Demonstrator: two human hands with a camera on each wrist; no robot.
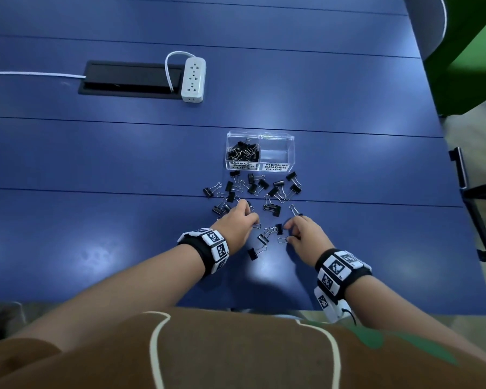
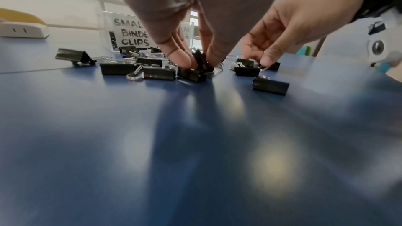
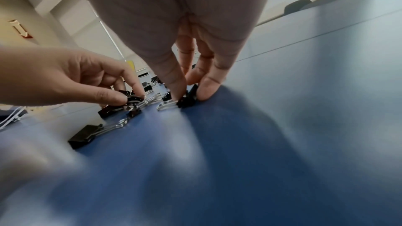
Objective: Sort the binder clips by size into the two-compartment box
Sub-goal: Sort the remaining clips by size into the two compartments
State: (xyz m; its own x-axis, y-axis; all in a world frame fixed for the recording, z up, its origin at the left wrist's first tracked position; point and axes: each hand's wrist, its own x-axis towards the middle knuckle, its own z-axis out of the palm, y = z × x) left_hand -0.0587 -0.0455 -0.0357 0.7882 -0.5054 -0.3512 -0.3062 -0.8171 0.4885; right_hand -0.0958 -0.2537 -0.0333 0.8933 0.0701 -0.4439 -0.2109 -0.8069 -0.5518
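The blue table [image 1: 320,88] fills most of the head view, its surface divided by dark seams. Set into its far left part is a black cable hatch [image 1: 129,80], with a white power strip [image 1: 193,79] lying at the hatch's right end and a white cord [image 1: 34,73] running off to the left edge.

The clear two-compartment box [image 1: 260,151] stands upright near the table's centre, beyond both hands. Its left compartment, labelled SMALL BINDER CLIPS, holds a heap of small black clips [image 1: 242,151]. Its right compartment, labelled MEDIUM BINDER CLIPS, shows no clips.

The loose binder clips [image 1: 275,189] lie scattered on the table between the box and the person, black bodies with silver wire handles, some touching and overlapping.

The left hand [image 1: 237,221] is lowered onto the left side of the scatter, palm down. In the left wrist view its thumb and fingers [image 2: 180,57] are curled and pinch a cluster of black clips [image 2: 199,65] against the table.

The right hand [image 1: 306,234] is lowered onto the near right side of the scatter, apart from the left hand. In the right wrist view its thumb and fingertips [image 3: 206,88] close around one black clip [image 3: 187,100], whose wire handle lies flat on the table.

Each wrist carries a black band with white marker tiles [image 1: 337,269].
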